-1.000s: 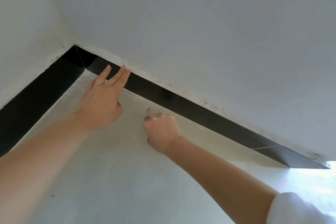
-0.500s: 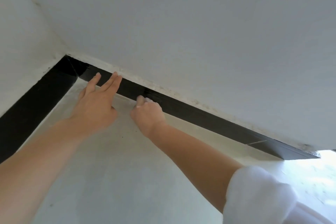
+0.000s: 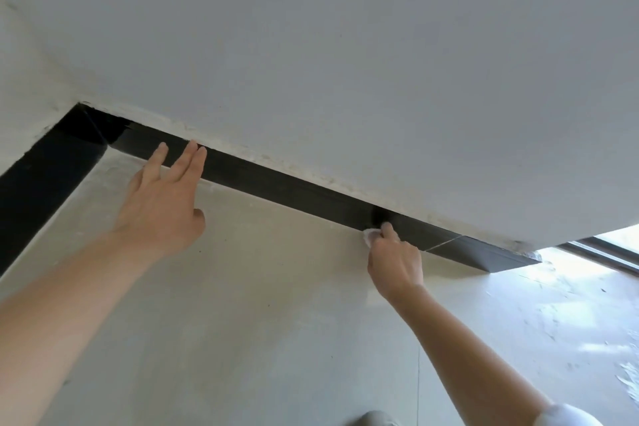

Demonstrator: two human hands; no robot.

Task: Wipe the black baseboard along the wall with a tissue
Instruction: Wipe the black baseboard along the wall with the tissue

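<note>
- A white plastered wall fills the upper view and meets a side wall in a corner at the left.
- Its lower edge is rough and patchy.
- The pale concrete floor is matte and speckled, with a thin seam.
- At the right, bright daylight falls on the floor beside a dark frame rail.
</note>
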